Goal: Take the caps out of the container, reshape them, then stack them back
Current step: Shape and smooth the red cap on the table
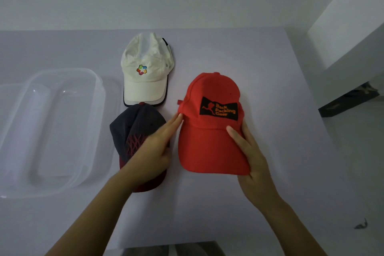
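Note:
A red cap (209, 131) with a black front patch lies on the table, brim toward me. My right hand (252, 151) grips the brim's right edge, thumb on top. My left hand (156, 145) is flat with fingers together, fingertips touching the cap's left side where crown meets brim. Under my left hand lies a dark navy cap (135, 129) with a maroon brim. Farther back sits a white cap (145, 72) with a coloured logo, stacked on another cap whose dark-edged brim shows beneath it. The clear plastic container (68, 181) stands at the left, with nothing visible inside.
The white table (259, 56) ends at a wall behind and drops off at the right. Beyond the right edge, a dark box (349, 100) sits on the floor. A small dark scrap (361, 225) lies near the table's right front.

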The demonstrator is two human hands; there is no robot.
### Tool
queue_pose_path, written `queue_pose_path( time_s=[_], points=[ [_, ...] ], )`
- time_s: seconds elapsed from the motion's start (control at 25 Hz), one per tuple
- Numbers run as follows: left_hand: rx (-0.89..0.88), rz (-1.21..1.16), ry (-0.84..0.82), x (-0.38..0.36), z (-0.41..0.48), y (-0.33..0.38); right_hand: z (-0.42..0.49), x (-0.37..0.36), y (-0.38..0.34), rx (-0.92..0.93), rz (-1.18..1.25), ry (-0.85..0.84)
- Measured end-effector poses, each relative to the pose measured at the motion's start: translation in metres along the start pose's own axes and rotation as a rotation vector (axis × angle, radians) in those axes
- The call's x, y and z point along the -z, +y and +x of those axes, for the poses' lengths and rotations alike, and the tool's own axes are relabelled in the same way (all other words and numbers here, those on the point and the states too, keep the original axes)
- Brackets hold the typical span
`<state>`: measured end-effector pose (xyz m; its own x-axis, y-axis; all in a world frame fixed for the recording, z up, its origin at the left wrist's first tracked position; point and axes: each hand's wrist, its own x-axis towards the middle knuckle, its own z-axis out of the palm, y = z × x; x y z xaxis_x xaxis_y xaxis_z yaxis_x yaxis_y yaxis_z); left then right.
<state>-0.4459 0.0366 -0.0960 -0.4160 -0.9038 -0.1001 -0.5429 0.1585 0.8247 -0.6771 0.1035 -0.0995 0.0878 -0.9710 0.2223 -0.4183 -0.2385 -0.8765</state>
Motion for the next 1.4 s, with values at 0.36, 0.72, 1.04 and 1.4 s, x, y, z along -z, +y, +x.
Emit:
queue_pose_path(
  time_s=[0.36,0.72,1.04,1.4],
  points=[
    [0.288,-0.833,-0.116,0.034,0.059,0.058,-0.023,0.000,-0.003,0.232,-0.330,-0.161],
    [0.162,-0.632,0.022,0.044,0.048,0.063,0.003,0.016,-0.005,-0.113,-0.155,0.063],
    [-0.009,-0.611,-0.269,0.017,0.046,0.081,0.058,0.010,-0.040,-0.344,0.302,0.113],
    [0.128,-0.206,-0.122,0.007,0.047,0.058,0.054,0.004,-0.026,-0.453,0.242,0.012]
  ],
)
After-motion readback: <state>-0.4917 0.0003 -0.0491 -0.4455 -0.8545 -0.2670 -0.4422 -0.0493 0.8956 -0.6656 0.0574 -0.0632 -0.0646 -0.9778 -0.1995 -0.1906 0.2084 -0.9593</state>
